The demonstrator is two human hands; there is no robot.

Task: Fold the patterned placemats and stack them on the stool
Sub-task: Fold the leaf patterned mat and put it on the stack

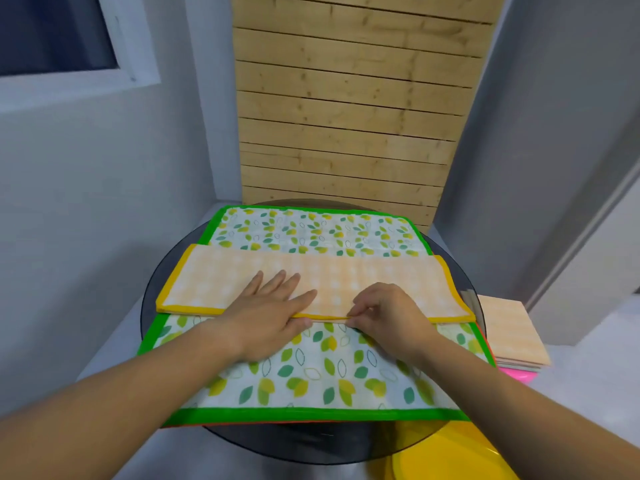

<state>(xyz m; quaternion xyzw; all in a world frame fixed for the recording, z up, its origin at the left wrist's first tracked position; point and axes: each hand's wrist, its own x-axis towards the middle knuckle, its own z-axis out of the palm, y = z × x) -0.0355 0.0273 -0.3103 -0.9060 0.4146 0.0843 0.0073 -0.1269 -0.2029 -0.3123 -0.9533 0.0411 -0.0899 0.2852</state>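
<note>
Head view: the yellow-edged checked placemat (381,275) lies folded in half on the green-edged leaf placemat (311,375), on the round glass worktop (162,292). The left hand (266,313) presses it flat, grip spread. The right hand (384,313) has its grip pinching the mat's near edge. Folding seems under way, with 1 fold made. Next likely calls for a second fold, then a carry to the stack of folded placemats (509,334) on the pink stool (517,375). No brand or writing is readable.

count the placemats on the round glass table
2 plainly seen: a folded yellow-edged checked placemat across the middle, and a green-edged leaf placemat spread beneath it. An orange edge below hints at another, hidden.
</note>
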